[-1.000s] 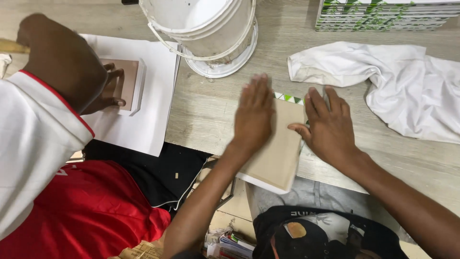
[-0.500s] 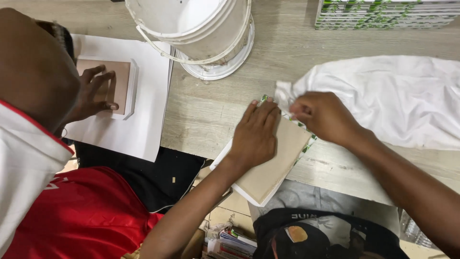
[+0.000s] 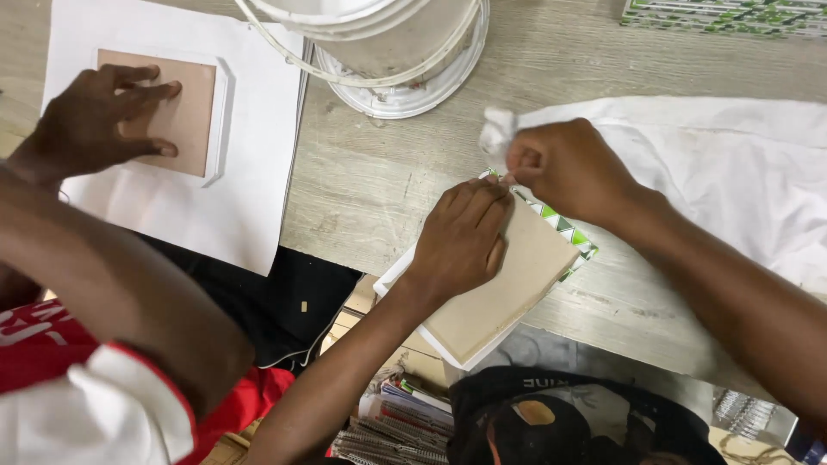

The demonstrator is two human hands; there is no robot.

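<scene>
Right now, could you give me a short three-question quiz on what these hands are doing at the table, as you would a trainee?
1. True or false: the left hand lies flat on the tan board.
2. What does the right hand pinch? A) white cloth B) a pencil C) the white bucket
3. Fill in: the co-worker's hand presses a pinkish board lying on white ____.

Key: 1 true; 2 A; 3 paper.

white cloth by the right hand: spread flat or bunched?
Mostly spread. The white cloth lies flat across the table; only its near corner is bunched in the right hand, beside the board.
</scene>
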